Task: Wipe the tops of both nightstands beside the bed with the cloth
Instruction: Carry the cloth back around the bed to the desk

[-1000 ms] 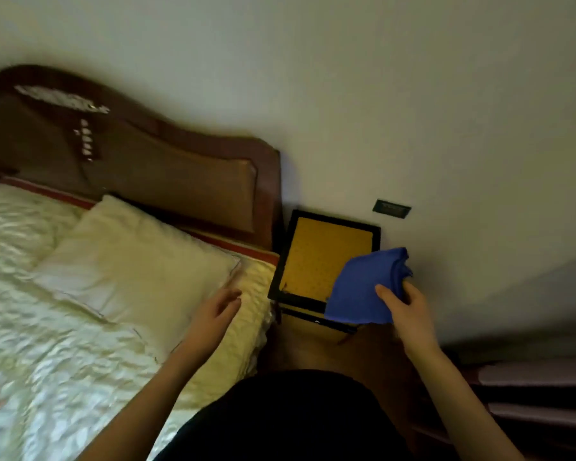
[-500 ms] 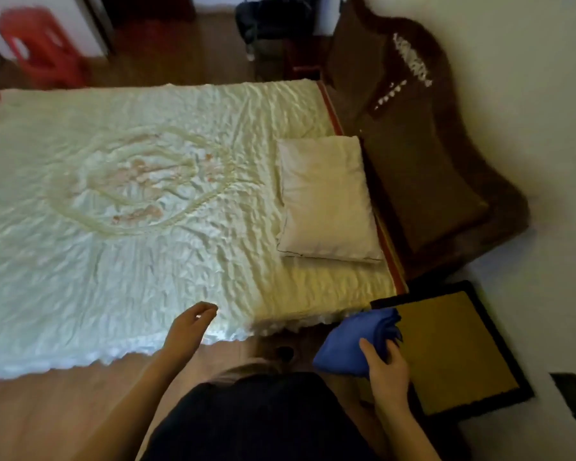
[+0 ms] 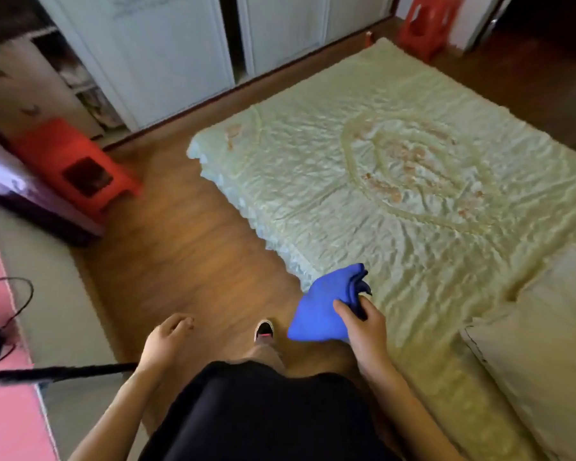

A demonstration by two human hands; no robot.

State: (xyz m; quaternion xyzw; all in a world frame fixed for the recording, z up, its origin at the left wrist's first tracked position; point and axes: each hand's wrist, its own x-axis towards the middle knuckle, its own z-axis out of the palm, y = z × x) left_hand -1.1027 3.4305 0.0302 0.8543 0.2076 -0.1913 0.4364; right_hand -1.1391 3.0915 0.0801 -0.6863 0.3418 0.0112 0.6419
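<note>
Cloth (image 3: 326, 307) hung bunched in your right hand (image 3: 363, 331), the grip closed on its folded edge so the blue fabric stayed gathered and clear of the bed (image 3: 396, 181). You held it just over the bed's near edge, with your thumb on top and your fingers curled under the folds. That hold suited carrying rather than wiping. Your left hand (image 3: 165, 337) held nothing, its fingers loosely curled and well apart from the bed, out over the wooden floor (image 3: 187, 247).

No nightstand showed in view, so I cannot tell from here which top was done or which remained. My judgement is that you were walking along the bed's side toward its foot, probably to reach the other side. Your shoe (image 3: 264, 329) pointed down the strip of floor beside the bed.

Pale quilted bedspread covered the bed, and a pillow (image 3: 539, 334) lay at its head end. Beyond the bed's foot stood white wardrobe doors (image 3: 180, 54) and a red stool (image 3: 423, 24). Another red stool (image 3: 77, 168) sat across the floor from the bed. Floor between it and the bed looked open enough to pass.
</note>
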